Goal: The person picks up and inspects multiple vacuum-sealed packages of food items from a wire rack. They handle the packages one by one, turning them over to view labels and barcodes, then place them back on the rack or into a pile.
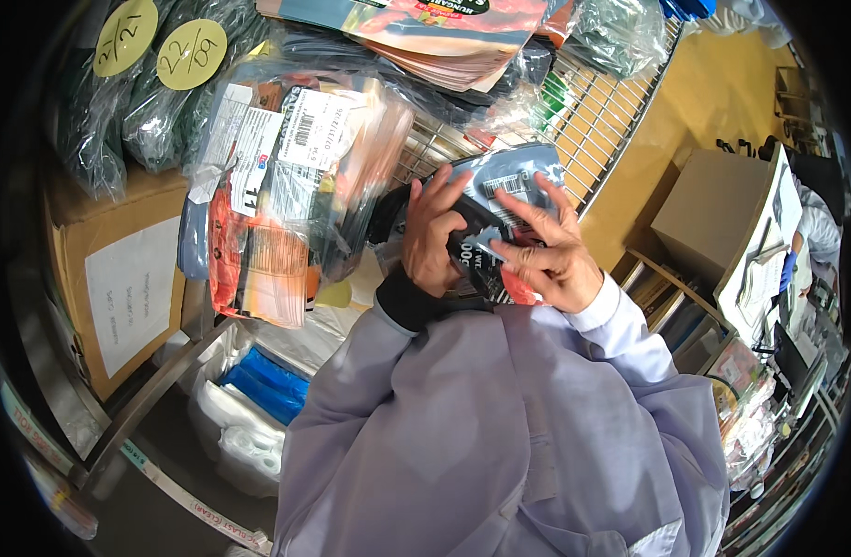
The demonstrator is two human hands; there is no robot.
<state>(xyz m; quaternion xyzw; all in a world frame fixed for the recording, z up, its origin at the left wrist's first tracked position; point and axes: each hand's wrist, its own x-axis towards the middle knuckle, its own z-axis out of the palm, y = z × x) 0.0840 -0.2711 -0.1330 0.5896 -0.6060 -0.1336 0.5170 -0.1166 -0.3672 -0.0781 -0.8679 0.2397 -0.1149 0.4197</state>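
Note:
Close to my chest, both hands are on a printed plastic packaging pouch (537, 161) with blue-grey, black and red areas and a barcode. My left hand (434, 240) grips its left side, thumb bent over the black part. From the right, my right hand (554, 257) lies over the front with its fingers spread, holding that side. A small pale grey patch shows by its fingertips; I cannot tell whether it is a loose piece or print. Left of my hands stands a clear-wrapped bundle of printed pouches (293, 209) with white labels.
A wire shelf (610, 129) carries a stack of printed pouches (439, 42) and plastic-wrapped dark packs (164, 125). A cardboard box (119, 278) stands left; blue and white plastic rolls (269, 383) lie below. At right are another carton (704, 202) and a person's gloved hand (789, 271).

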